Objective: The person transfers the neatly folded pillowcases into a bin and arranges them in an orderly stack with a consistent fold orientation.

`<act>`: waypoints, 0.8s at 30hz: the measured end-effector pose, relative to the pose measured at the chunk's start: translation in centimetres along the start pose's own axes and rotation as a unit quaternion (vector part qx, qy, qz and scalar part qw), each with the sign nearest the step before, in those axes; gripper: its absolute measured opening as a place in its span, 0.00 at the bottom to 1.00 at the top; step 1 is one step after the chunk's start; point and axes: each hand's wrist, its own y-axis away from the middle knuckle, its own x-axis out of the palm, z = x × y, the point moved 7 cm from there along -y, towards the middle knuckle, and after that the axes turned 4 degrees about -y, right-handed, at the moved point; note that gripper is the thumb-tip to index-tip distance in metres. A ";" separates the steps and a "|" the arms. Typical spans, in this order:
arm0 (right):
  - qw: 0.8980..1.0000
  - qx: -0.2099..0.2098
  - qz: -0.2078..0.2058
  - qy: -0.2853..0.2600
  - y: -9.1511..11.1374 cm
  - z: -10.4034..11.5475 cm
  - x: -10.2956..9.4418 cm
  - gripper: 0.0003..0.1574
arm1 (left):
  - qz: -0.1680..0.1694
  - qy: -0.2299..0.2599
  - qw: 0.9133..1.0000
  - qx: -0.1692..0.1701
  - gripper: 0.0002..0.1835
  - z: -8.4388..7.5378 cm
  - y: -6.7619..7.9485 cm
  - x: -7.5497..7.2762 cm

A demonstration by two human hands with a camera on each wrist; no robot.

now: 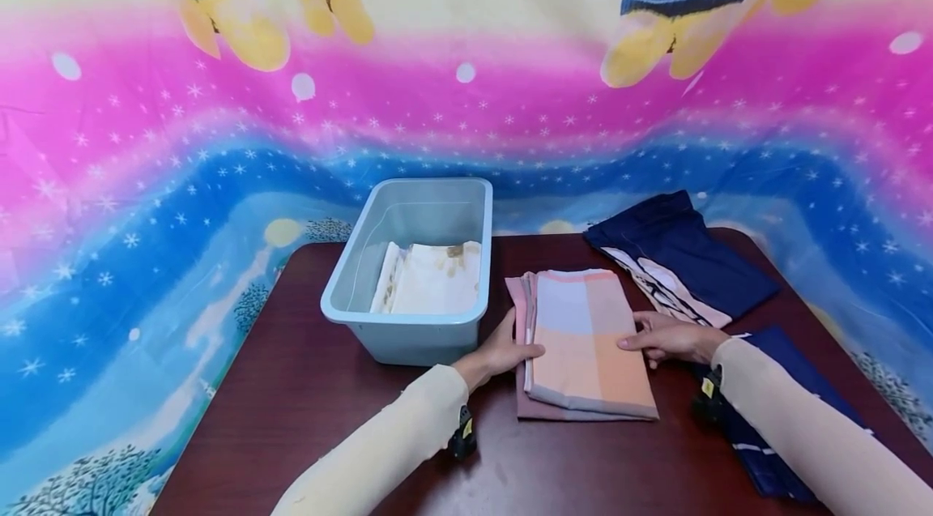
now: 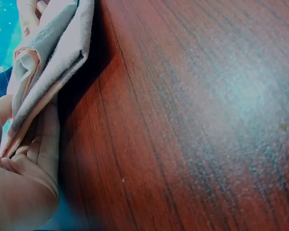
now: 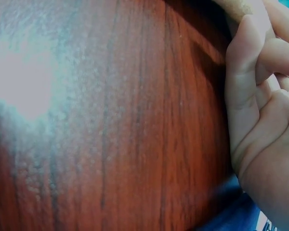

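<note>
A folded checked cloth (image 1: 583, 346) in peach, lavender and dusty pink lies in layers at the middle of the table. My left hand (image 1: 503, 346) grips its left edge, thumb on top and fingers beneath; the left wrist view shows the layered fold (image 2: 53, 67) between them. At the opposite edge my right hand (image 1: 666, 338) pinches the cloth, its thumb over the top. The right wrist view has the curled fingers of that hand (image 3: 265, 106) with only a sliver of cloth at the top.
A blue-grey plastic bin (image 1: 408, 331) stands left of the cloth, with folded white fabric (image 1: 437, 277) inside. Navy fabric with a pale print (image 1: 685, 257) lies at the back right. Another navy piece (image 1: 773, 419) is partly under my right forearm. A printed curtain surrounds the dark wooden table (image 1: 291, 402).
</note>
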 end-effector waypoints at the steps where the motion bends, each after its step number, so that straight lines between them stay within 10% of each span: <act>1: 1.000 -0.001 0.002 0.002 0.0 0.0 0.0 0.37 | -0.001 0.000 1.000 0.000 0.48 0.0 0.0 0.0; 24: 0.998 -0.034 0.039 -0.026 0.9 1.5 0.3 0.30 | 0.001 -0.025 0.999 -0.022 0.53 -0.8 1.0 0.1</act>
